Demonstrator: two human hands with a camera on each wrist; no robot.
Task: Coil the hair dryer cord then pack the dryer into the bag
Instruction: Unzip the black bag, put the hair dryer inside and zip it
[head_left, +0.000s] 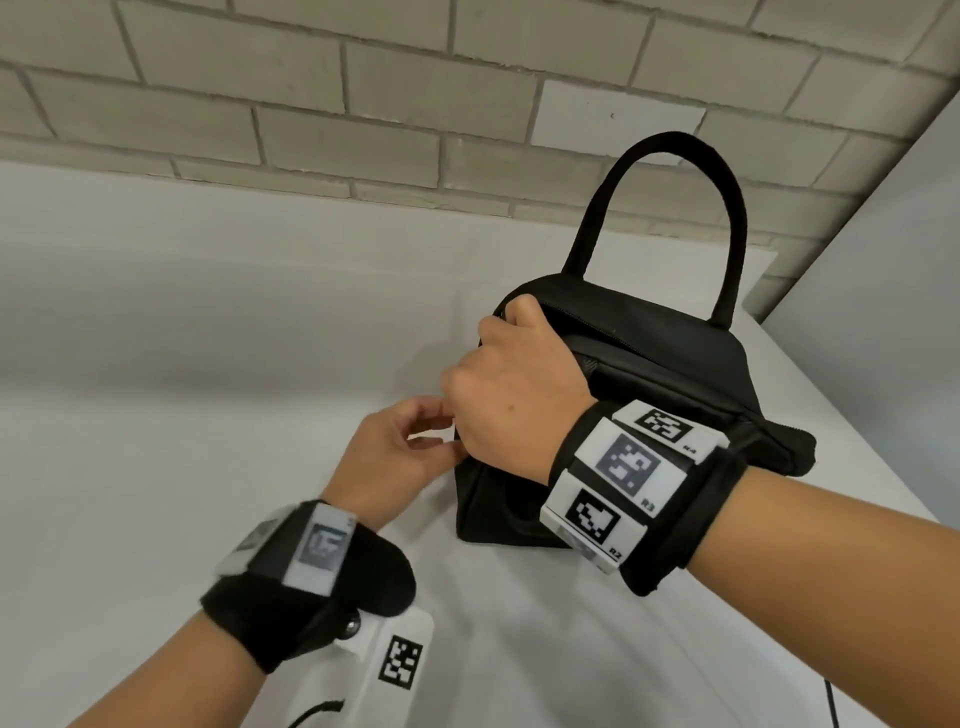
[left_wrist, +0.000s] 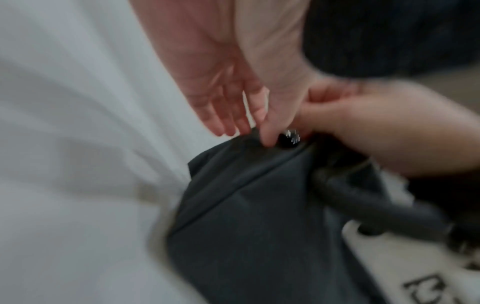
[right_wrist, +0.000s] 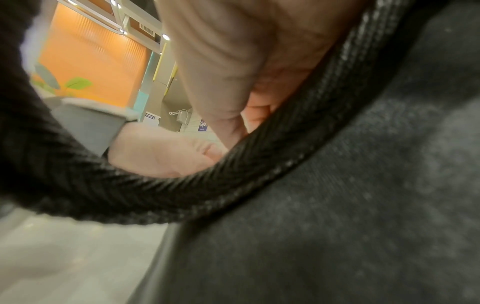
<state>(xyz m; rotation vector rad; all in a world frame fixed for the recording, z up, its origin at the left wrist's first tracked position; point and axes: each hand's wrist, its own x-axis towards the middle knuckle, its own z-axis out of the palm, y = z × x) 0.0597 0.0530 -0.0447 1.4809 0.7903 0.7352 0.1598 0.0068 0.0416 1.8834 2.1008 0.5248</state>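
The right hand (head_left: 511, 384) is laid over the near end of the bag's top, its thumb hooked over the bag's rim; the right wrist view shows curled fingers against the woven edge, so this grip is taken as closed on the black bag (head_left: 675, 364). The left hand (head_left: 395, 452) is held just beside the right hand at the bag's near corner. In the left wrist view its thumb and forefinger are brought together at a small dark glossy piece (left_wrist: 288, 138) on the seam, probably a zipper pull; the picture is blurred, so whether that grip is actually closed on it cannot be told.

The bag stands upright on the white-covered bench (head_left: 208, 364), its handle (head_left: 670, 156) arched above it. The top opening appears partly open beside the right hand.

The hair dryer is not visible in any view, nor is a coiled cord. It is judged that the dryer is already packed inside and that the bag is being closed, though the contents are hidden. A thin dark cable (head_left: 831, 701) lies at the lower edge of the bench; what it belongs to cannot be determined.

Remaining work, as judged: closing of the opening and release of both hands.
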